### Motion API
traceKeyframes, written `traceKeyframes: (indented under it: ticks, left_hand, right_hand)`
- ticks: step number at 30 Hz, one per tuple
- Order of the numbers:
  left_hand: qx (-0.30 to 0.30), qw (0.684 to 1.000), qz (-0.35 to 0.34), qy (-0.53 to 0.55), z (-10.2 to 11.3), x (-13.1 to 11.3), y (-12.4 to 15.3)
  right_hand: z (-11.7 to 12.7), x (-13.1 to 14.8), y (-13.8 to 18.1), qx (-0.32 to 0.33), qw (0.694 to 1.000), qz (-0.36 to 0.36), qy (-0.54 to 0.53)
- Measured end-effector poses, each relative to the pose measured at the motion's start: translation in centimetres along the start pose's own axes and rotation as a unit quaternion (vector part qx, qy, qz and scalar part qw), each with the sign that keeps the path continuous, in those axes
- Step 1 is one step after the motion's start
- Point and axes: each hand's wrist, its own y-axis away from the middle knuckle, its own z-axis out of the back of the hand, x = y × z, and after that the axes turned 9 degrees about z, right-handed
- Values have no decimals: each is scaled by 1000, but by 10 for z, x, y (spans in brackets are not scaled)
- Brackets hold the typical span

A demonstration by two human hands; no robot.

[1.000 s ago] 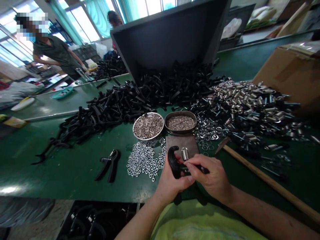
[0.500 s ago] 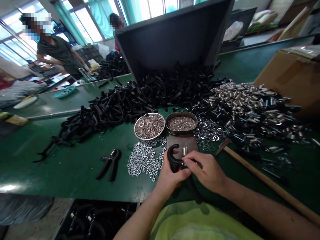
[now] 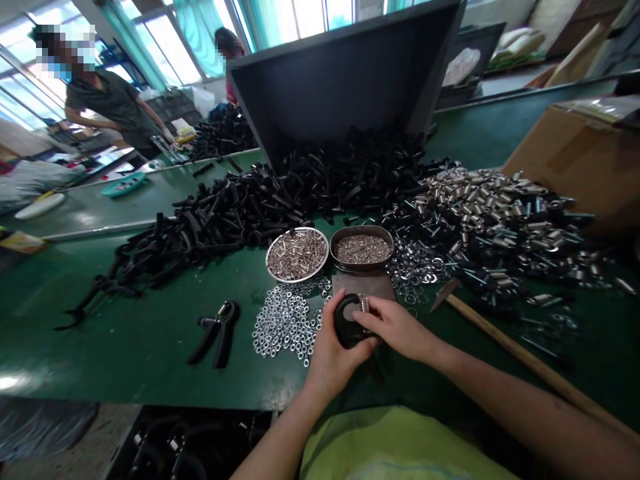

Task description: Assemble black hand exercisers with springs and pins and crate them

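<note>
My left hand (image 3: 331,353) is closed around a black plastic hand-grip handle (image 3: 347,321), held just above the green table near its front edge. My right hand (image 3: 400,328) pinches the same black part from the right, its fingers pressed on top. A small metal spring (image 3: 364,304) stands at the part's upper end, touching my right fingertips. Under the hands lies a dark brown pad (image 3: 364,285).
A heap of silver nuts (image 3: 285,320), a round dish of pins (image 3: 297,253), an oval tin (image 3: 362,248), a finished gripper (image 3: 217,330), a hammer (image 3: 515,353), heaps of black handles (image 3: 280,193) and springs (image 3: 490,200), a cardboard box (image 3: 575,157). A person (image 3: 107,100) works at far left.
Both hands have drawn the black part a little away from me and tilted it. My right fingers slid up over it toward the spring, covering more of the handle.
</note>
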Motion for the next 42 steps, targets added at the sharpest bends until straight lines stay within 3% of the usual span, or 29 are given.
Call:
traceKeyframes:
  ticks: [2,7,11,16,18,20,22,24,26,28,34,42]
  left_hand:
    - [-24,999,10,18,-3,8,3]
    - [-42,997,-46,-45,-2,23,6]
    - [12,996,-70,-60,-4,26,-3]
    - [65,993,-19,-102,-9,29,-27]
    - [39,982,-55,-177,-1,29,-43]
    - [-29,959,-118,-257,17,26,-65]
    - [-125,923,-145,-333,42,20,-88]
    - [-206,878,-114,-418,69,14,-109]
    - [-232,835,-62,-495,91,9,-125]
    - [-225,814,-31,-535,103,6,-136]
    - [-217,809,-26,-546,101,8,-147]
    - [-228,811,-36,-538,105,10,-148]
  right_hand:
    - [-5,5,1,-34,996,18,86]
    - [-7,14,7,22,978,34,202]
    - [-6,9,5,40,963,17,267]
    - [6,-18,-9,104,935,-16,339]
    - [16,-25,-20,146,910,-25,387]
    - [25,-26,-36,155,894,-20,420]
    - [29,-22,-59,129,897,11,423]
    - [25,-17,-86,95,905,44,413]
    - [13,-12,-114,77,907,62,409]
    - [-2,-9,-140,68,907,68,409]
    - [-31,-6,-182,54,915,47,398]
    - [-25,-17,-181,-7,946,47,319]
